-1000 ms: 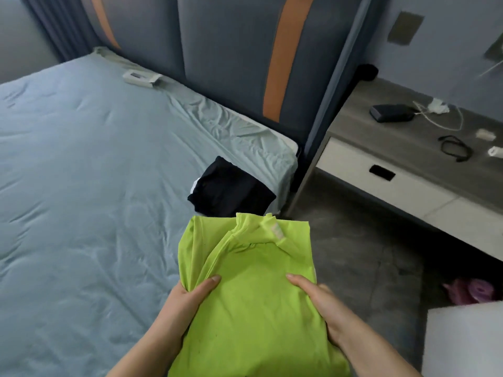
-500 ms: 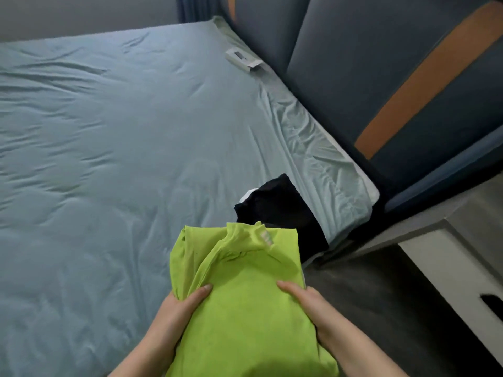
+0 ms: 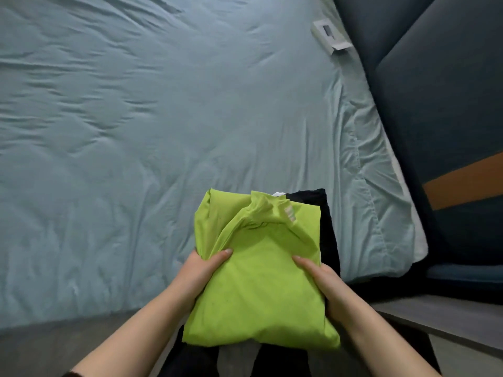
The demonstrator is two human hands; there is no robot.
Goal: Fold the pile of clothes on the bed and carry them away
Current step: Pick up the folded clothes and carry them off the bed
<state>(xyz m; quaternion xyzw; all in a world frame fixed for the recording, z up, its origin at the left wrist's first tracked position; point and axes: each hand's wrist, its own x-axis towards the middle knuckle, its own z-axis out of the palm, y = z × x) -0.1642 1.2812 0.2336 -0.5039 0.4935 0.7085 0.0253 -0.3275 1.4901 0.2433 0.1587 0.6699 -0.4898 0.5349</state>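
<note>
My left hand (image 3: pixel 202 270) and right hand (image 3: pixel 324 281) still grip the folded shirt (image 3: pixel 258 281) by its sides, now overlapping most of the black garment (image 3: pixel 328 227) at the bed (image 3: pixel 136 131) edge (my view has swung down).

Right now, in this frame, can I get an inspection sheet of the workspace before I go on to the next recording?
Surface: bed sheet, light blue, wrinkled.
Job's things: folded green shirt, held at the bed's near corner; black garment on the bed, partly hidden behind it.
Clutter: small white device by the headboard.
Hands: left hand and right hand each grip a side of the shirt, thumbs on top.
Cables: nothing seen.
Surroundings: dark padded headboard with an orange stripe; grey floor.
</note>
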